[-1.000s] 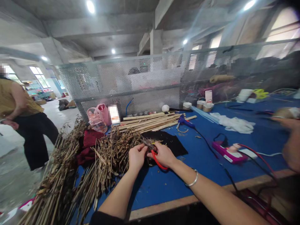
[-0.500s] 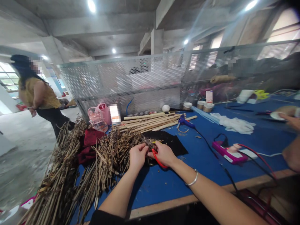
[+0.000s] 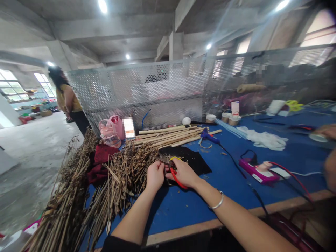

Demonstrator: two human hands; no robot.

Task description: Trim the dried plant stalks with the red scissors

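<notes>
My right hand [image 3: 185, 173] is closed around red-handled scissors [image 3: 179, 180], with the grey blades pointing up and left toward the dried stalks. A yellow strip shows at the top of that hand. My left hand [image 3: 155, 174] is pinched closed right beside the blades; what it grips is hidden by the fingers. Under and left of it lies a heap of dried plant stalks [image 3: 120, 185] with shrivelled heads. Behind my hands a black cloth [image 3: 195, 159] lies on the blue table [image 3: 178, 210], with small plant scraps around.
Pale wooden sticks [image 3: 168, 137] lie behind the cloth, beside a blue glue gun [image 3: 210, 136]. To the right are a purple power strip [image 3: 258, 171] with cables and a white glove [image 3: 270, 138]. A co-worker's hand [image 3: 328, 132] is at the right edge. Mesh panels [image 3: 147, 94] stand behind.
Both my hands stay nearly in place, with the scissor blades shifting slightly between them. A person at the left walks away past the panel. The co-worker's hand at the right moves a white round object.
</notes>
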